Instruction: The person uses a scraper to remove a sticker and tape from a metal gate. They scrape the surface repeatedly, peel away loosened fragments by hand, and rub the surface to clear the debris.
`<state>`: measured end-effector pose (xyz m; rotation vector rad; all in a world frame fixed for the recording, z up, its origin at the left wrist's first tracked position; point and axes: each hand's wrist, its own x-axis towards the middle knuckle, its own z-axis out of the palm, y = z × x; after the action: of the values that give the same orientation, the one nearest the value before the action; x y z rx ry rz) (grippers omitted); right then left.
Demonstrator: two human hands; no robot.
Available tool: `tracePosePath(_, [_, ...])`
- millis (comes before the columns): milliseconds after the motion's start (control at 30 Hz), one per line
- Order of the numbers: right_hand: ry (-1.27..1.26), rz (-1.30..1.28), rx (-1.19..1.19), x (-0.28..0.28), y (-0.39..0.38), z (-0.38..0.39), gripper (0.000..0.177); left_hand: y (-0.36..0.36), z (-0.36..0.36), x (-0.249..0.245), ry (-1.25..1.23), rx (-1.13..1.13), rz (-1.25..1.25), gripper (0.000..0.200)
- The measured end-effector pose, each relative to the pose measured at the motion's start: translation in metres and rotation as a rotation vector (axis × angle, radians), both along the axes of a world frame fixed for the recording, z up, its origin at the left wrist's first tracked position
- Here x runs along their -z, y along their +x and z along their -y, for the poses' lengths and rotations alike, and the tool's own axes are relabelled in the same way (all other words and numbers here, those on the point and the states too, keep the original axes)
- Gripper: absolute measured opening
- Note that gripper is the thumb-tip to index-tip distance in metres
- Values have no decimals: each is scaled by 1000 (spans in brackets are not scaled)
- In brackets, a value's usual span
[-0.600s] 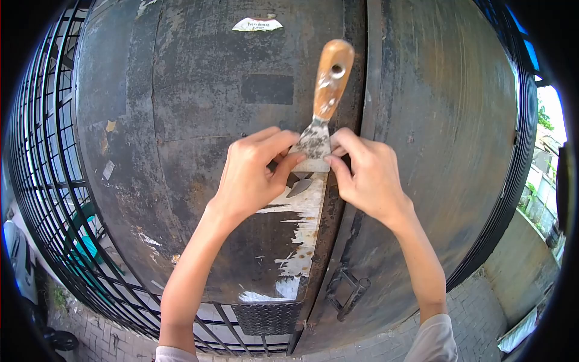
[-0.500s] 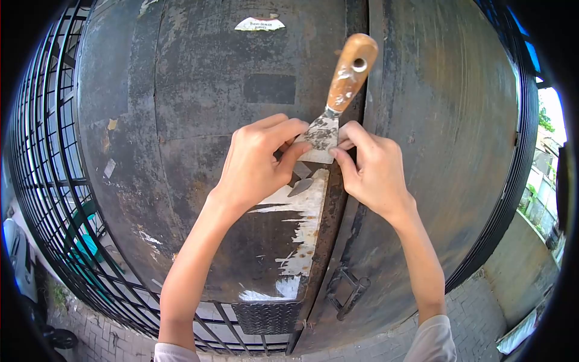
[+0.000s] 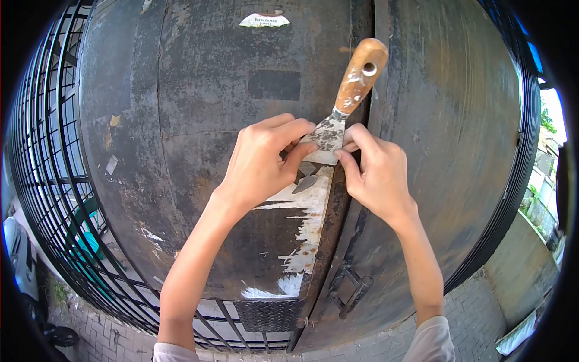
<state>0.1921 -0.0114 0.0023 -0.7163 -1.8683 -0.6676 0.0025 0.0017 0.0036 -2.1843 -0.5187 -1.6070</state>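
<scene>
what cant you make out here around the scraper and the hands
Head view only:
- Lower edge of the scraper blade: covered by the fingertips of the left hand and right hand, so its contact with the metal door is hidden.
- White label at the top: print too small to read.
- Latch low down: warped by the lens, so whether it is fastened cannot be told.

Paint-flecked tan scraper handle (image 3: 360, 75), rusty black gate (image 3: 211, 90)

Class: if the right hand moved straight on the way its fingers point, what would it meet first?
The scraper blade, which it pinches; probably the left hand just beyond.
</scene>
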Motion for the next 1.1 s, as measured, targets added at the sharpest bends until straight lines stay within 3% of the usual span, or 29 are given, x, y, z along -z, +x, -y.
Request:
tracePosePath(800, [24, 36, -16, 9, 1, -3, 14, -4, -1, 15, -70, 32, 15, 17])
tracePosePath(933, [3, -35, 12, -2, 0, 8, 12, 0, 9, -1, 27, -42, 1, 12])
tracePosePath(1033, [-103, -36, -145, -2, 4, 3, 14, -4, 6, 5, 8, -29, -18, 11])
tracePosePath(1100, [-160, -90, -278, 2, 5, 24, 17, -9, 16, 15, 193, -35, -61, 12])
